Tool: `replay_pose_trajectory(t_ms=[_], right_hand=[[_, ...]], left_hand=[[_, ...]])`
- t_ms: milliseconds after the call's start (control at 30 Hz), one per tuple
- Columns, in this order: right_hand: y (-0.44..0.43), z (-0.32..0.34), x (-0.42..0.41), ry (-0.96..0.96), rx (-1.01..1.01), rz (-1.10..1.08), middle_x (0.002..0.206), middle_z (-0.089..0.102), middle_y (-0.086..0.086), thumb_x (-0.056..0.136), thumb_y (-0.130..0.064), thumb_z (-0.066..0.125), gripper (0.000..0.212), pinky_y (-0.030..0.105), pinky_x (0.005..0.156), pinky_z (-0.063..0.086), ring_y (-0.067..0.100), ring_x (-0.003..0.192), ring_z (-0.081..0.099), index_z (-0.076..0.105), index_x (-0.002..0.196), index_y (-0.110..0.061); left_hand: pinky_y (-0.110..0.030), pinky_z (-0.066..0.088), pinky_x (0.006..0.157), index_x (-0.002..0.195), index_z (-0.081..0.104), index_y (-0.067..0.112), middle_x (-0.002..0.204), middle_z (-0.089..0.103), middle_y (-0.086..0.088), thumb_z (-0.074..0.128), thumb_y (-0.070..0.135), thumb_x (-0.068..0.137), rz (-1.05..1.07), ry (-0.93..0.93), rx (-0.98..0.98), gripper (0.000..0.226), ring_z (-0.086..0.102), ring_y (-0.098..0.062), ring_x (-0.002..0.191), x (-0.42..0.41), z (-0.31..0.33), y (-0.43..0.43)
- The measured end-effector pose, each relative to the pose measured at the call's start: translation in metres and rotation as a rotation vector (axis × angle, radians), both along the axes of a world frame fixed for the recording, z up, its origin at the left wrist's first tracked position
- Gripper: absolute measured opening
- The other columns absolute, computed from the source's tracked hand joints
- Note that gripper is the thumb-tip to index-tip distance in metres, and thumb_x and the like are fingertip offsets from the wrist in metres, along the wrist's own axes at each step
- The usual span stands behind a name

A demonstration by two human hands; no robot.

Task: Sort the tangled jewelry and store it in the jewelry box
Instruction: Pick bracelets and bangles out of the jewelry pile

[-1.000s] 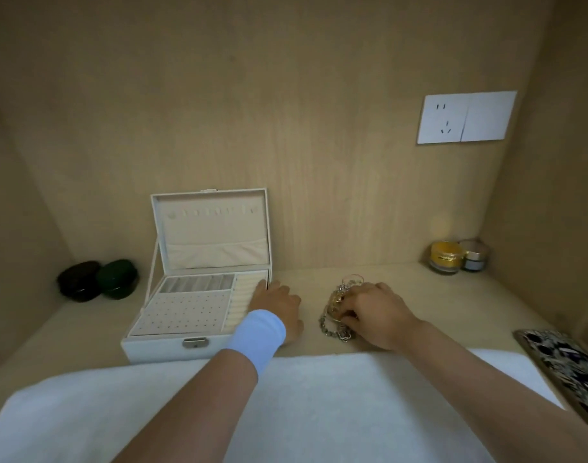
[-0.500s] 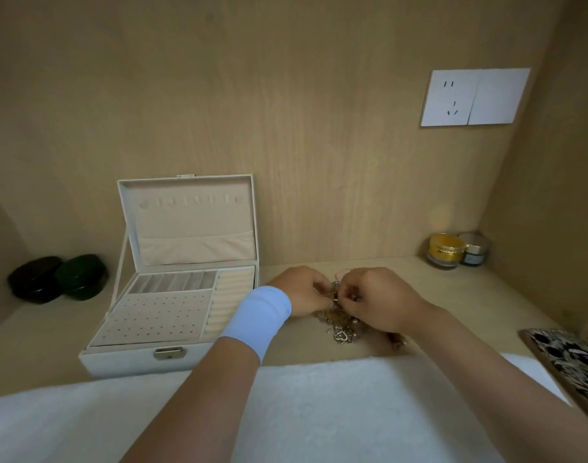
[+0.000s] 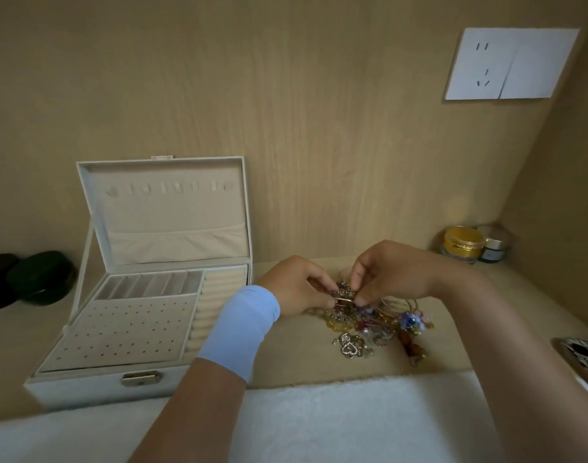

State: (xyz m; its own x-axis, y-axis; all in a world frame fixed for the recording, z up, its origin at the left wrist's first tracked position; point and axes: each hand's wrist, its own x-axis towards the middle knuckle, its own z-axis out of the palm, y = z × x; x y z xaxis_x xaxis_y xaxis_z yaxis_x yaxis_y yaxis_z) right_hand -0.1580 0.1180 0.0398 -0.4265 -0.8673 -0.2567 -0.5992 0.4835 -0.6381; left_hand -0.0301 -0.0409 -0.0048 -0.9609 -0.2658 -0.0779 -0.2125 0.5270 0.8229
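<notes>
A tangled heap of jewelry lies on the wooden shelf, with gold chains, blue beads and a silver heart piece at its near edge. My left hand, with a light blue wristband, and my right hand meet over the heap's left top, each pinching part of the same knotted clump, lifted slightly. A white jewelry box stands open at the left, lid upright. Its cream tray shows slots, a dotted earring panel and ring rolls, all without jewelry.
Two dark oval cases sit far left by the wall. A gold-lidded jar and a smaller jar stand in the back right corner. A patterned phone case lies at the right edge. A white towel covers the near side.
My left hand left the box's right edge and joined my right hand on the jewelry. Both hands raised a clump, uncovering more of the heap. The view moved closer and shifted right.
</notes>
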Motion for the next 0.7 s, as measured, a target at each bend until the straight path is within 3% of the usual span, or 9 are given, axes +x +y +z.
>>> replay_pose_trajectory(t_ms=[67,167,367,533,700], right_hand=[[-0.002,0.007,0.001,0.029,0.103,0.008,0.072,0.073,-0.004,0.081,-0.007,0.081,0.022,0.016,0.059,0.049,0.011,0.068,0.071,0.071,0.099,-0.014],[-0.008,0.019,0.003,0.087,0.13,-0.007,0.077,0.075,-0.005,0.088,-0.012,0.075,0.014,0.021,0.062,0.051,0.012,0.072,0.073,0.073,0.099,-0.02],[-0.036,0.02,0.017,0.01,-0.131,-0.122,0.081,0.072,0.004,0.094,-0.005,0.064,0.012,0.031,0.066,0.061,0.018,0.069,0.075,0.07,0.099,-0.014],[-0.066,-0.018,0.014,0.014,-0.264,-0.242,0.081,0.07,0.011,0.093,-0.005,0.064,0.011,0.037,0.064,0.063,0.018,0.062,0.071,0.065,0.1,-0.013],[-0.079,-0.048,0.007,0.117,-0.359,-0.293,0.079,0.069,0.002,0.09,-0.003,0.066,0.015,0.025,0.06,0.059,0.018,0.066,0.07,0.065,0.084,-0.017]], left_hand=[[-0.021,0.053,0.06,0.086,0.073,0.018,0.065,0.07,0.006,0.075,0.0,0.082,-0.014,0.018,0.025,0.019,0.066,-0.01,0.059,0.0,0.004,-0.001],[-0.021,0.051,0.061,0.085,0.072,0.023,0.068,0.071,0.008,0.076,0.003,0.082,-0.013,0.056,0.005,0.02,0.067,-0.008,0.06,0.003,0.012,-0.007],[-0.005,0.043,0.057,0.09,0.072,0.024,0.076,0.067,0.011,0.069,0.016,0.086,0.206,0.177,-0.184,0.01,0.056,0.007,0.057,0.014,0.027,-0.023],[-0.025,0.052,0.077,0.093,0.07,0.03,0.088,0.068,0.011,0.059,0.016,0.088,0.289,0.113,-0.503,0.019,0.063,-0.01,0.083,0.015,0.021,-0.029],[-0.03,0.052,0.085,0.106,0.071,0.027,0.101,0.07,0.005,0.057,0.013,0.09,0.236,0.027,-0.696,0.025,0.064,-0.017,0.096,0.013,0.015,-0.032]])
